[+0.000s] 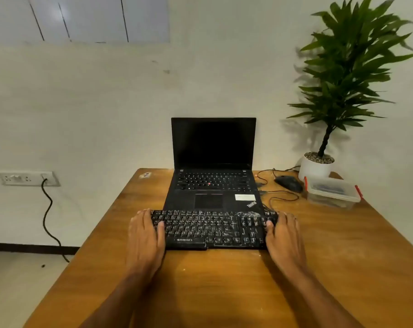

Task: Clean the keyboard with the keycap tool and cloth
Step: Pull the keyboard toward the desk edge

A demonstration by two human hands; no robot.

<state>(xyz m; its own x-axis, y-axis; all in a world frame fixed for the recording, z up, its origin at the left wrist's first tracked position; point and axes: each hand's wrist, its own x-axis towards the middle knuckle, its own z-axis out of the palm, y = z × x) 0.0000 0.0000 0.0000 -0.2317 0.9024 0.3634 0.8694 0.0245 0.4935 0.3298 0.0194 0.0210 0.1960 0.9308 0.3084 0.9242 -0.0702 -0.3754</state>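
Head view shows me a brown wooden table point(224, 280) with a smooth top and pale scuff marks. On it lies a long black keyboard point(212, 229), flat and shaped like a bar. Its small square keys are smeared with white dust, most of all on the right part.

My left hand point(145, 235) is at the left end of the keyboard. The fingers curl over the far left edge and the thumb lies on the keys, so the hand grips that end. My right hand point(283, 235) grips the right end the same way, fingers wrapped round the edge and thumb on top of the keys.

Just behind the keyboard, touching or nearly touching it, is a black laptop point(212, 176), open, with a dark flat screen standing up. It has a tiny red dot among its keys and a white sticker by the pad.

To the right of the laptop is a round black mouse point(288, 183) with a thin looping wire. Beside it sits a clear plastic box point(333, 192) with red clips. Behind that is a green leafy plant point(345, 74) in a round white pot point(315, 169) with pebbles on top.

A white socket plate point(29, 178) is on the wall at left, with a wavy black cord hanging down.
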